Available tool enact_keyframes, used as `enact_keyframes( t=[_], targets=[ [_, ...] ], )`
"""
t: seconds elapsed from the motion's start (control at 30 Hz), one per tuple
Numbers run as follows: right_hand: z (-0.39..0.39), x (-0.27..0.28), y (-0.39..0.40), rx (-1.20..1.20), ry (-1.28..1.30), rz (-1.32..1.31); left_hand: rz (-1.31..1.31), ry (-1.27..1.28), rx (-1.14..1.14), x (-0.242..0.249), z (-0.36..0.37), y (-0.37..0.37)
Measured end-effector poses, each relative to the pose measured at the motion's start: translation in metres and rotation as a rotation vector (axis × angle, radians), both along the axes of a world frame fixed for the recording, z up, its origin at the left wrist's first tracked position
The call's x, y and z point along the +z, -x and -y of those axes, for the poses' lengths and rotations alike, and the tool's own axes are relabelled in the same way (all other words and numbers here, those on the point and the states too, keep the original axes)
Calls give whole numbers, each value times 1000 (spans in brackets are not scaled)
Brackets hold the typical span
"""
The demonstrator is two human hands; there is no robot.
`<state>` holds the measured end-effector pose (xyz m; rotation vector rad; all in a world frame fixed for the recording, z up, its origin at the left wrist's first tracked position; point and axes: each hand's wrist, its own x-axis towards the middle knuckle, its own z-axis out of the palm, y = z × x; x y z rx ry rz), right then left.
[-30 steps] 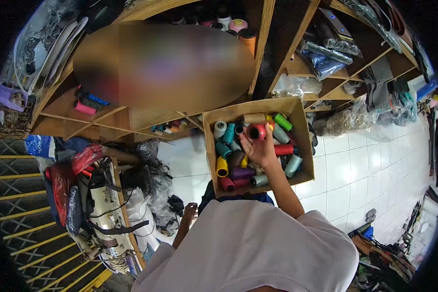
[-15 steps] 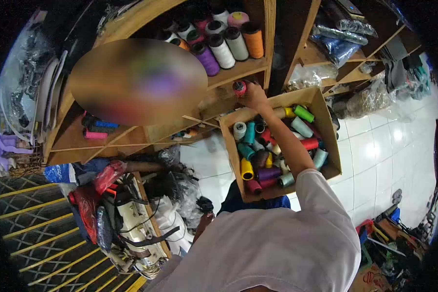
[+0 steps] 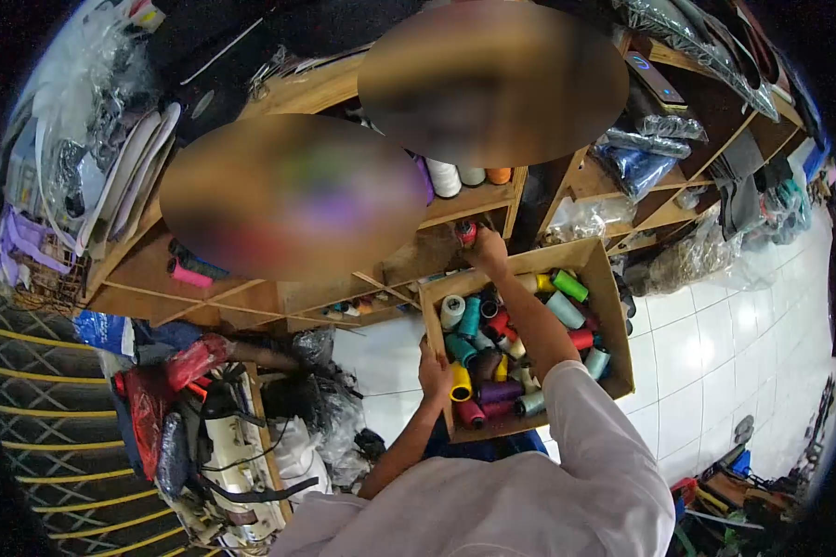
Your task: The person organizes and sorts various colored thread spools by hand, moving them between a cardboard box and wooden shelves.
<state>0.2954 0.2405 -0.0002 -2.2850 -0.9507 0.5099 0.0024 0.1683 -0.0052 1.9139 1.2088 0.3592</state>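
Note:
A red thread spool [image 3: 465, 232] with a dark end is held in my right hand [image 3: 488, 254], just beyond the far edge of a cardboard box [image 3: 620, 320], in front of a wooden shelf compartment. My right forearm passes over the box and hides part of what lies in it. Jumbled inside are several spools, among them a yellow spool [image 3: 461, 382], a purple spool [image 3: 500, 393], a bright green spool [image 3: 569, 285] and a white spool [image 3: 452, 312]. On the box's left wall, my left hand [image 3: 434, 371] grips the side near the yellow spool.
Wooden shelving [image 3: 478, 200] spans the far side, with white, grey and orange spools partly behind a blurred patch. A sewing machine [image 3: 235, 459] and plastic bags stand at lower left. White floor tiles [image 3: 697, 343] lie to the right, plastic-wrapped goods [image 3: 643, 167] above.
My left hand has come up from beside my body to the box's left wall. My right hand still holds the red spool near the shelf. The camera view has shifted upward.

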Motion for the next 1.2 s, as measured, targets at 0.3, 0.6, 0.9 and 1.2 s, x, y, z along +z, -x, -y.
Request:
enact_keyframes(
  t=[0.3, 0.6, 0.9, 1.2],
  targets=[
    [-37, -35, -30, -24, 29, -196, 171, -21, 111, 13, 2, -3],
    [-85, -61, -58, -217, 127, -246, 197, 87, 196, 5, 4, -1],
    [-118, -38, -37, -324, -54, 57, 286, 140, 222, -3, 5, 1],
    [-144, -94, -109, -158, -54, 155, 281, 92, 233, -1, 3, -2]
  ],
)
